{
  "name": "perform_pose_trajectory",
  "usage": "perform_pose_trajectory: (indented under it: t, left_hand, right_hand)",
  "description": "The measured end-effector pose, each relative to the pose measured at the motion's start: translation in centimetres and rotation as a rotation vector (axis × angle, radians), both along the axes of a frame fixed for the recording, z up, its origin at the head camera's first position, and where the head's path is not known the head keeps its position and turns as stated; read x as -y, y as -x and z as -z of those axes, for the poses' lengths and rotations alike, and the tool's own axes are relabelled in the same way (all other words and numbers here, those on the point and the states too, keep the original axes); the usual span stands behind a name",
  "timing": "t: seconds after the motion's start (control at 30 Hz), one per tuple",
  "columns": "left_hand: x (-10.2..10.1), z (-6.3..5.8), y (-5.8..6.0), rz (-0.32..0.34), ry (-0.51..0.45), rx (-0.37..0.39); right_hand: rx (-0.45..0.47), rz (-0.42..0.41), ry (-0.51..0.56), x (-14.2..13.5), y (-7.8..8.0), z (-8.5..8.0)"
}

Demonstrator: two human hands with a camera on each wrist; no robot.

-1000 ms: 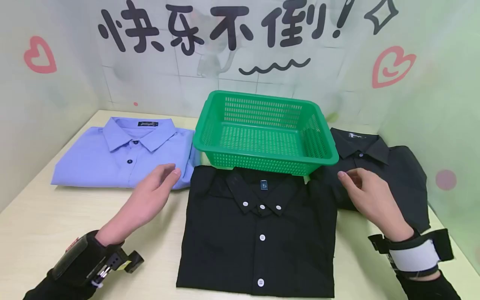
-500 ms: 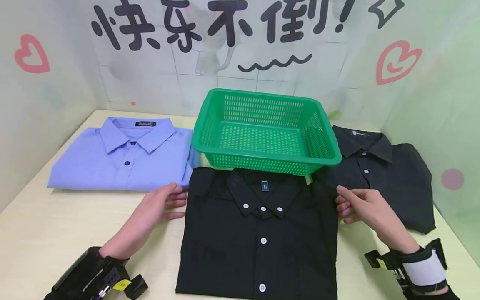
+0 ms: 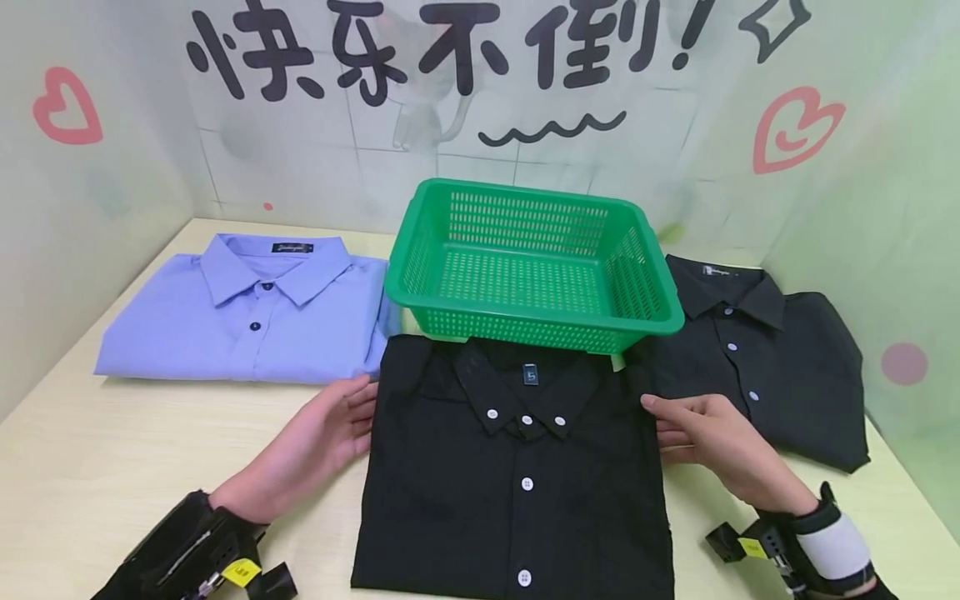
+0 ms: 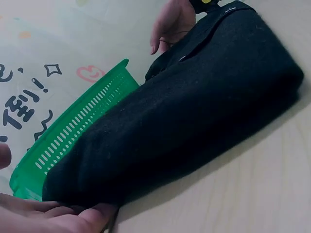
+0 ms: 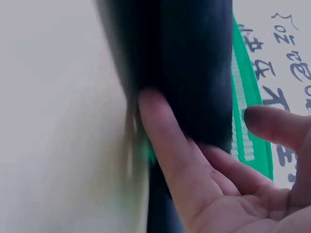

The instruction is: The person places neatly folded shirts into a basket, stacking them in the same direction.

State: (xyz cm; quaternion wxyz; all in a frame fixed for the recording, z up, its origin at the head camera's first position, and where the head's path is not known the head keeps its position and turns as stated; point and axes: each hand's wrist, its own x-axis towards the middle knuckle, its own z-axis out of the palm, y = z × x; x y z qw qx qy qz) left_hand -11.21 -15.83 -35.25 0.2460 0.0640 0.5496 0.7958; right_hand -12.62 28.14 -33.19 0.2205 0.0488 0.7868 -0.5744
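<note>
Two hands, fingers extended and thumbs apart, flank the folded black shirt [image 3: 457, 500] on the pale table [image 3: 67, 450]: our left hand [image 3: 322, 433] at one side, our right hand [image 3: 708, 433] opposite. Only the wrist views show us fingertips [image 5: 154, 104] meeting its thick lower fold. We see a perforated green plastic basket [image 3: 525, 314] behind, blue [image 3: 180, 325] and dark [image 3: 806, 367] shirts flanking it; the wall [image 3: 300, 179] reads 快乐不倒!

In the head view, the front shirt [image 3: 465, 500] hides some fingertips of the left hand [image 3: 330, 425] and right hand [image 3: 701, 433], its bottom partly cut off. The blue shirt [image 3: 202, 342] has a label [image 3: 292, 247] too small to read. The right wrist view is partly blurred.
</note>
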Motion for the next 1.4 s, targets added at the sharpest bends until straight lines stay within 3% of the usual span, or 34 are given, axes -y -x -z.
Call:
perform_pose_trajectory:
  t: [0.27,0.47,0.87,1.03,1.4]
  left_hand:
    - [0.2,0.6,-0.1,0.037,-0.117,-0.017]
    - [0.0,1.4,-0.2,0.077,-0.220,0.078]
    - [-0.2,1.6,-0.5,0.093,-0.196,0.088]
    - [-0.4,1.8,-0.3,0.106,-0.157,0.103]
    - [-1.3,2.1,0.1,0.085,-0.071,0.175]
  right_hand:
    - [0.084,-0.085,0.292,0.8,-0.2,0.6]
    - [0.179,-0.119,0.419,1.1,-0.2,1.3]
    - [0.340,-0.174,0.729,1.4,-0.3,2.3]
    - [0.395,-0.165,0.730,2.1,-0.6,2.5]
    - [0.396,-0.014,0.664,3.4,-0.6,2.9]
